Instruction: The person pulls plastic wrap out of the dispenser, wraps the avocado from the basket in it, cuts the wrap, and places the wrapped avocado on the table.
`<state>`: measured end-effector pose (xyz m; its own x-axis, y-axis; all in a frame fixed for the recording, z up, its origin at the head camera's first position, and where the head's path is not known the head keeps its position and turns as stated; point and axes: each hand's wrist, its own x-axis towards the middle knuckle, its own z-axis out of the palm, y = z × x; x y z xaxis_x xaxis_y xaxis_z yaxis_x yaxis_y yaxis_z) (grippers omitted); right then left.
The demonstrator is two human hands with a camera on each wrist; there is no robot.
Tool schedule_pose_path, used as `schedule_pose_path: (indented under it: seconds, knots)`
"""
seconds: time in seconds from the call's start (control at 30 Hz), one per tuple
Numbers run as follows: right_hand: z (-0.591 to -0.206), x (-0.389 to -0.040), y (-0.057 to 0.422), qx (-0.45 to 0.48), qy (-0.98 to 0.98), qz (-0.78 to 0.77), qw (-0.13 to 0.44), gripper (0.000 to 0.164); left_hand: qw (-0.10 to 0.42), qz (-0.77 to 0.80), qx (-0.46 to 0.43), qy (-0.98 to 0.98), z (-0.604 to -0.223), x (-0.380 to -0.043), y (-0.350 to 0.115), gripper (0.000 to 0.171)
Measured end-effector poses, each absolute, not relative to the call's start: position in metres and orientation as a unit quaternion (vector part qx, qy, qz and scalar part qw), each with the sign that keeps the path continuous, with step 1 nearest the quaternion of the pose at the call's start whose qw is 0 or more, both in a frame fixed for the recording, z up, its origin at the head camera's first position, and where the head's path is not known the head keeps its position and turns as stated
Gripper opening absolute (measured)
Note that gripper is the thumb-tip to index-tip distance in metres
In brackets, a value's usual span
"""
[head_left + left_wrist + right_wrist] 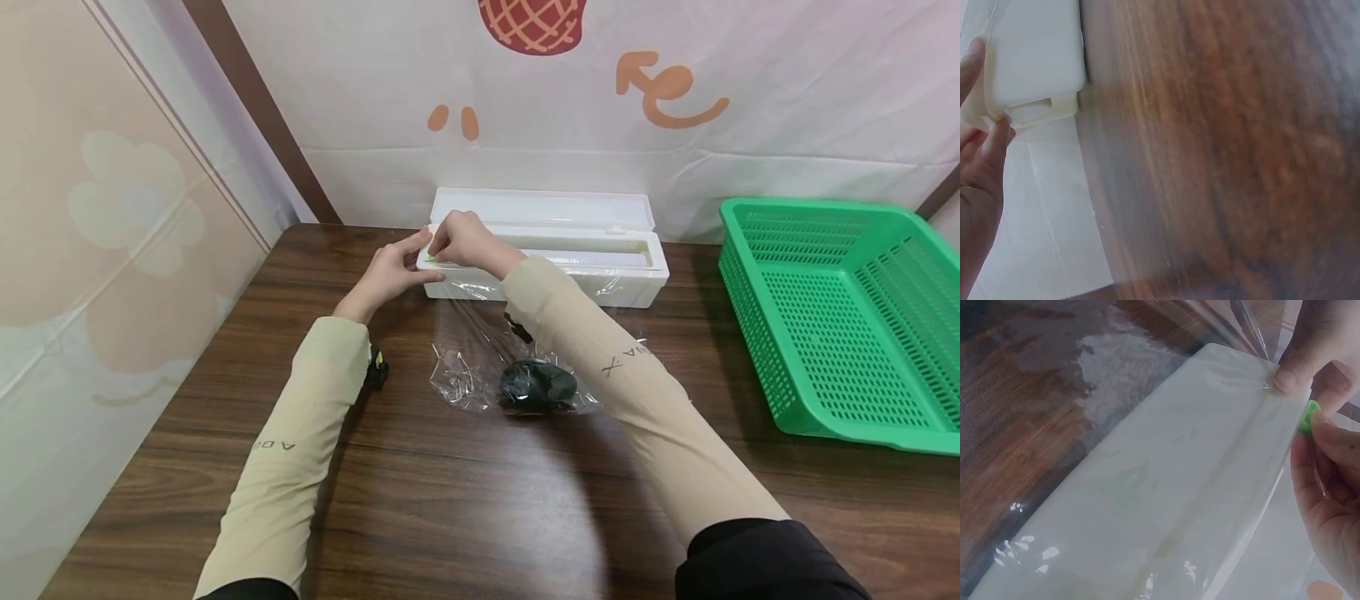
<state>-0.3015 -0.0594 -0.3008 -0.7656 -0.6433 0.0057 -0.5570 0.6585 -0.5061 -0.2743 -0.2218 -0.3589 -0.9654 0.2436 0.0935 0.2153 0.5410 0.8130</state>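
A white cling film box (630,290) stands at the back of the table, lid (540,207) tipped open. My left hand (386,273) grips its left end, thumb on the front and fingers behind, as the left wrist view also shows. My right hand (474,240) pinches a small green slide cutter (1309,419) between thumb and fingers at that same end. Clear cling film (463,379) runs from the box's front down onto the table. A dark, rounded, glossy thing (536,386) lies with the film around it, below my right forearm.
On the right of the wooden table (450,500) sits a green plastic basket (757,350). A printed white cloth (360,100) hangs right behind the box, and another cloth panel borders the table's left side.
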Motion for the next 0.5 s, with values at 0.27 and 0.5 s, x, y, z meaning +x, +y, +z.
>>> schedule_pose_path:
  seconds: [0.27, 0.5]
  knots:
    - [-0.2999, -0.3015, -0.0564, -0.333, 0.905, -0.250, 0.086, 0.012, 0.019, 0.461, 0.127, 0.878, -0.3578, -0.2741, -0.2222, 0.077]
    - [-0.3004, -0.3013, -0.0534, -0.335, 0.905, -0.249, 0.082, 0.012, 0.016, 0.472, 0.123, 0.873, -0.3604, -0.2759, -0.2218, 0.076]
